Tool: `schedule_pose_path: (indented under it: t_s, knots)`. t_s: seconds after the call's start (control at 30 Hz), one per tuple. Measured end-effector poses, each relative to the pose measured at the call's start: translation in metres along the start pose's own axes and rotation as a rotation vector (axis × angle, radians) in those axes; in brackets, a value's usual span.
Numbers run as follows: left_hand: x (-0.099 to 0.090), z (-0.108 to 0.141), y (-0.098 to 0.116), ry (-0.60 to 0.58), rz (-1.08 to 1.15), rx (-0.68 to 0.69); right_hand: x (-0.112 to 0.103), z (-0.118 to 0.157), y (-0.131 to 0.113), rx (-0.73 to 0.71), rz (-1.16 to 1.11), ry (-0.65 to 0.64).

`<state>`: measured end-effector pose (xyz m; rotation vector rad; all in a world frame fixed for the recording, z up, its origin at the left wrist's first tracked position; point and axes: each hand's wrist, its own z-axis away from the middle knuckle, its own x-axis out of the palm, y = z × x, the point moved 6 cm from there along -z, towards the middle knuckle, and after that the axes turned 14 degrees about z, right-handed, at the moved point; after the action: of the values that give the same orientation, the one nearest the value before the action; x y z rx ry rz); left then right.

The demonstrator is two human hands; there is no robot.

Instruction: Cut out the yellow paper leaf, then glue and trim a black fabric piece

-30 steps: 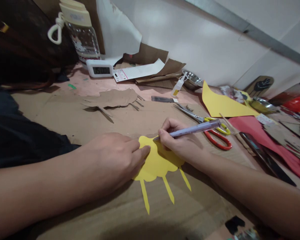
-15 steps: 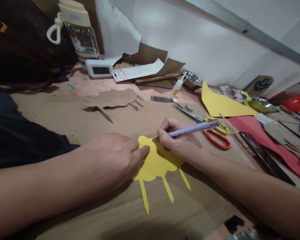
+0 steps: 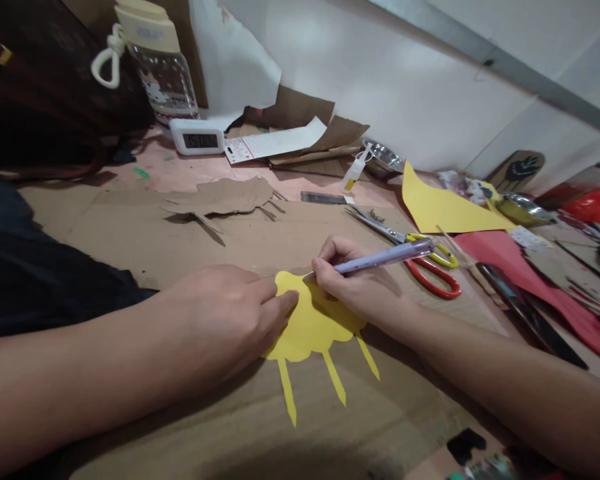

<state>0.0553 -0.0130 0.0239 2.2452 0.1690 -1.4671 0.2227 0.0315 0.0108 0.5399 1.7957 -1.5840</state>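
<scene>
Evidently the bench is in use; bearings are taken from the yellow cut-out, twelve o'clock pointing away from the wearer. At nine o'clock, far left, lies dark fabric (image 3: 45, 267). At eleven o'clock stand a clear bottle (image 3: 163, 80) and a white digital clock (image 3: 200, 138); nearer on that bearing lies a brown cut-out (image 3: 225, 195) with thin strips. The left hand (image 3: 225, 310) covers the nine o'clock side of the work, fingers close together and pressing down; whether any pinch the edge cannot be told.

The yellow cut-out (image 3: 305, 333) lies at centre on brown sheeting (image 3: 180, 413), scalloped along its near edge, with three pointed strips (image 3: 335, 380) from six round to four o'clock. The right hand (image 3: 347, 273), at one o'clock, pinches a purple pen (image 3: 385, 257), its tip at the upper edge of the paper. Scissors (image 3: 435, 280) lie at two o'clock, untouched, a yellow sheet (image 3: 445, 207) beyond them; red paper (image 3: 555, 313) is at three.

Finding: the visible outline is cut. Pen work is judged unfinished; no drawn line is discernible, and the portion under the hands cannot be assessed.
</scene>
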Motion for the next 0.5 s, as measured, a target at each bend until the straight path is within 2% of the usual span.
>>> schedule_pose_path:
  t_s: [0.1, 0.5]
  knots:
    - [0.0020, -0.0013, 0.0031, -0.043, -0.089, 0.047, -0.0021, 0.0008, -0.0014, -0.018, 0.009, 0.025]
    - [0.0025, -0.0001, 0.0013, -0.056, -0.090, 0.026, -0.0018, 0.0007, 0.0000, -0.001, 0.043, 0.018]
